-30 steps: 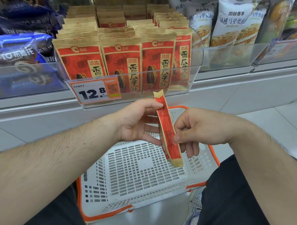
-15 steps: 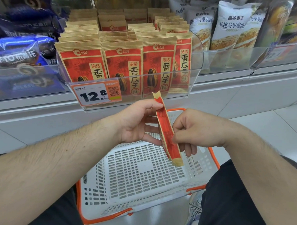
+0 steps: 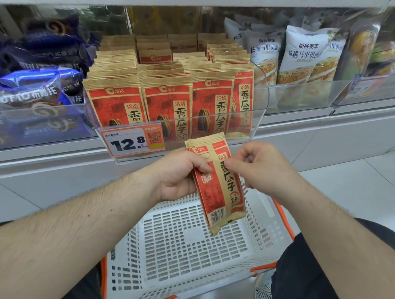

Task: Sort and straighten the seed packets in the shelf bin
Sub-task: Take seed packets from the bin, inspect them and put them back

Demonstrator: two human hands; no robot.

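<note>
The left hand (image 3: 179,174) grips a seed packet (image 3: 218,182) at centre frame: its thumb lies across the packet's face near the left edge and the other fingers curl behind it. The right hand (image 3: 257,167) pinches the packet's right edge between thumb and curled forefinger, the remaining fingers folded loosely toward the palm. It looks like two packets held together, one just behind the other, though the overlap makes that hard to confirm.

The packet is held above a white slotted basket (image 3: 186,246) with an orange rim, low in the frame. Its long axis runs nearly upright, tilted so the top leans to the upper left and the bottom, with its barcode, points to the lower right. Its printed side faces the camera.

The packet is red and kraft-brown, printed 洽洽 at the top and 香瓜子 down a tan vertical strip. Matching packets stand upright in rows in the clear shelf bin (image 3: 260,98) just above the hands, faces forward. A price tag (image 3: 132,141) on the bin's front lip reads 12.8 beside a QR code. To the upper right, white bags (image 3: 305,56) read 尚谷麦丰 and 核桃马里奥面包; to the upper left, blue bags (image 3: 35,88) carry blurred lettering.
</note>
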